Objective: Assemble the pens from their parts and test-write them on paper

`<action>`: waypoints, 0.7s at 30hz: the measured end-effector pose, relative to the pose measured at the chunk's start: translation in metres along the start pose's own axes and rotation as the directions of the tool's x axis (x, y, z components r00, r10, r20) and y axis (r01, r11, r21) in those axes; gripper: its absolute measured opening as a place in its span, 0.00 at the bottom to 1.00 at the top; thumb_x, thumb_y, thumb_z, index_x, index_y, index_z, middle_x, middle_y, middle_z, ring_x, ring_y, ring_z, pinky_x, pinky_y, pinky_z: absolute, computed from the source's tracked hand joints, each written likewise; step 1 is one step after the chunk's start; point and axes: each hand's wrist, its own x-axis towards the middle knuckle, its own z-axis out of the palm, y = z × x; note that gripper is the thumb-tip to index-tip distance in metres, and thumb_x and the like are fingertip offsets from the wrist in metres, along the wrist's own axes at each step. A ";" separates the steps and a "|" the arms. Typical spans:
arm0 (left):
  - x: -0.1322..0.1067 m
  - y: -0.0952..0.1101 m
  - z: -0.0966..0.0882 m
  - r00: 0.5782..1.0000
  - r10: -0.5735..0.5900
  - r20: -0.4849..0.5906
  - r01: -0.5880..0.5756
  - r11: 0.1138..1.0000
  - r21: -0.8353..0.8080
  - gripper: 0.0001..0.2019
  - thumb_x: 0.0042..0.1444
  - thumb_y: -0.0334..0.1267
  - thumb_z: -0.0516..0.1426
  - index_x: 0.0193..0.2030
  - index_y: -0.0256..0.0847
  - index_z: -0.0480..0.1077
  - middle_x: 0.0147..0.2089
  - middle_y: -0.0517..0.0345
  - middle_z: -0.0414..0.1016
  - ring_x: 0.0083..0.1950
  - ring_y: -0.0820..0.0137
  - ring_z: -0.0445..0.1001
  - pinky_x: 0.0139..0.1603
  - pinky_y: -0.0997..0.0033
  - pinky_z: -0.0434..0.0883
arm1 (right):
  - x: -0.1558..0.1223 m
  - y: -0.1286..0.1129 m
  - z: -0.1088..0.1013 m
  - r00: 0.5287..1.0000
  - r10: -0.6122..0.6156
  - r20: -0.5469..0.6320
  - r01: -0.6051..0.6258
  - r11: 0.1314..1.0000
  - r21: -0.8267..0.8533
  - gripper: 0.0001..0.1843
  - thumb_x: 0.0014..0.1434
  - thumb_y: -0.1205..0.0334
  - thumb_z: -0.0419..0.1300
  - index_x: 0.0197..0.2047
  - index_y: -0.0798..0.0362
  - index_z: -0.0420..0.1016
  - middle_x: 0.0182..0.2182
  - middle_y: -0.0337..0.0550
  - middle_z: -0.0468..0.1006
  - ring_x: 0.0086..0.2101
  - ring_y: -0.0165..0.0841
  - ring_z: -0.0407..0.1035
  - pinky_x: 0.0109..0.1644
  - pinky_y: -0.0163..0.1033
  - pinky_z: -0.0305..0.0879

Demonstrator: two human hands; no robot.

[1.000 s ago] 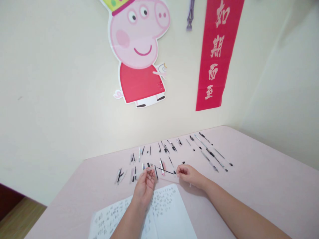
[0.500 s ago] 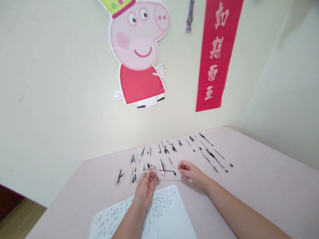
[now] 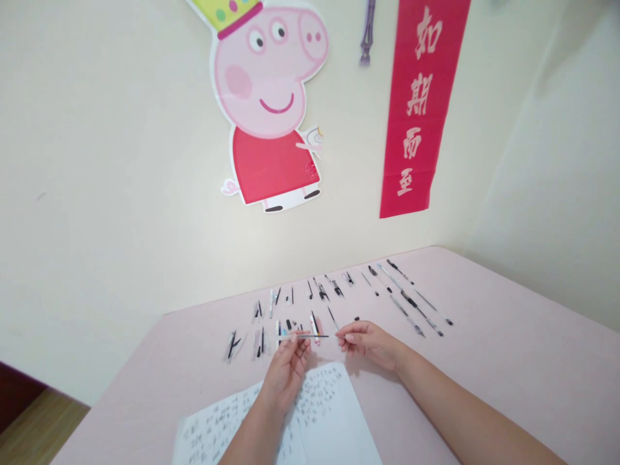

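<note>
My left hand (image 3: 288,368) is above the open notebook (image 3: 334,420), its fingers closed round a slim pen (image 3: 317,336). The pen lies level and points right; its left part looks pale and see-through, and a thin dark length sticks out toward my right hand. My right hand (image 3: 365,342) pinches just right of the pen's dark tip, with a small gap between. Whether something tiny sits in that pinch is too small to tell. A small black piece (image 3: 357,318) lies just behind my right hand. Beyond the fingers is a pink-and-white pen (image 3: 314,323), partly hidden.
Pen parts (image 3: 334,284) lie in a row along the back of the pink table (image 3: 484,361). Long pens (image 3: 409,298) lie at the back right. More dark parts (image 3: 232,345) are on the left. A pig cutout (image 3: 276,161) and red banner (image 3: 411,129) hang on the wall.
My right hand has moved left, closer to the pen's tip. The dark length sticking out of the pen now reaches less far right. My left hand has barely shifted.
</note>
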 end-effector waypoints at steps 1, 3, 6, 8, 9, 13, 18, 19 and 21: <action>-0.001 0.000 0.000 1.000 -0.021 0.014 0.020 1.000 0.009 0.04 0.53 0.25 0.56 0.34 0.30 0.72 0.30 0.51 0.76 0.30 0.75 0.76 0.34 0.79 0.75 | 0.000 0.001 0.002 1.000 0.000 0.008 0.000 1.000 -0.004 0.15 0.44 0.59 0.68 0.35 0.58 0.77 0.29 0.44 0.77 0.29 0.28 0.69 0.33 0.34 0.60; -0.003 -0.001 0.001 0.997 -0.062 0.054 0.060 0.998 0.034 0.03 0.52 0.26 0.57 0.34 0.30 0.72 0.30 0.52 0.76 0.30 0.75 0.75 0.34 0.79 0.75 | 0.000 0.004 0.008 1.000 -0.003 0.022 0.003 1.000 -0.013 0.15 0.44 0.59 0.68 0.36 0.57 0.76 0.28 0.43 0.77 0.29 0.28 0.70 0.34 0.35 0.60; -0.006 -0.003 0.002 0.988 -0.107 0.112 0.099 0.992 0.075 0.03 0.52 0.27 0.58 0.34 0.31 0.72 0.31 0.53 0.76 0.30 0.76 0.75 0.35 0.78 0.74 | 0.002 0.010 0.018 1.000 -0.013 0.023 0.014 1.000 -0.024 0.18 0.44 0.58 0.68 0.39 0.56 0.75 0.27 0.40 0.76 0.28 0.27 0.69 0.33 0.34 0.60; -0.007 -0.003 0.002 0.983 -0.123 0.136 0.110 0.989 0.097 0.03 0.51 0.27 0.58 0.35 0.32 0.71 0.31 0.54 0.75 0.30 0.76 0.75 0.35 0.78 0.74 | 0.004 0.014 0.024 1.000 -0.029 0.013 0.029 0.999 -0.018 0.20 0.44 0.58 0.68 0.40 0.55 0.73 0.26 0.38 0.75 0.27 0.27 0.69 0.32 0.34 0.60; -0.007 -0.003 0.002 0.981 -0.127 0.146 0.113 0.988 0.106 0.04 0.51 0.28 0.59 0.35 0.32 0.71 0.30 0.54 0.75 0.30 0.75 0.75 0.35 0.78 0.74 | 0.004 0.015 0.027 0.999 -0.039 0.006 0.039 0.999 -0.011 0.20 0.44 0.58 0.68 0.41 0.54 0.73 0.25 0.37 0.75 0.27 0.27 0.68 0.31 0.33 0.60; -0.006 -0.003 0.001 0.975 -0.137 0.173 0.116 0.986 0.123 0.04 0.51 0.29 0.59 0.35 0.32 0.71 0.30 0.54 0.75 0.31 0.75 0.75 0.36 0.76 0.74 | 0.007 0.020 0.033 0.998 -0.055 -0.016 0.055 0.998 0.012 0.22 0.43 0.58 0.69 0.42 0.54 0.71 0.23 0.35 0.73 0.26 0.27 0.68 0.29 0.32 0.59; -0.007 -0.003 0.001 0.971 -0.155 0.183 0.132 0.983 0.130 0.04 0.51 0.29 0.59 0.36 0.32 0.71 0.30 0.54 0.75 0.31 0.75 0.75 0.36 0.77 0.74 | 0.009 0.024 0.032 0.997 -0.054 -0.047 0.054 0.998 -0.015 0.21 0.43 0.57 0.69 0.41 0.55 0.72 0.22 0.35 0.73 0.24 0.27 0.67 0.28 0.32 0.60; -0.007 -0.003 0.001 0.969 -0.164 0.183 0.140 0.981 0.134 0.04 0.51 0.29 0.59 0.35 0.32 0.71 0.30 0.54 0.76 0.31 0.75 0.75 0.36 0.77 0.74 | 0.009 0.024 0.032 0.997 -0.057 -0.053 0.056 0.998 -0.026 0.21 0.43 0.57 0.69 0.41 0.55 0.72 0.22 0.35 0.73 0.24 0.26 0.67 0.29 0.33 0.60; -0.007 -0.003 0.001 0.968 -0.173 0.180 0.150 0.979 0.135 0.04 0.51 0.28 0.59 0.35 0.32 0.71 0.30 0.53 0.76 0.31 0.75 0.75 0.36 0.77 0.74 | 0.009 0.024 0.032 0.996 -0.064 -0.063 0.060 0.997 -0.053 0.20 0.43 0.56 0.68 0.40 0.55 0.73 0.23 0.36 0.73 0.24 0.26 0.66 0.29 0.33 0.60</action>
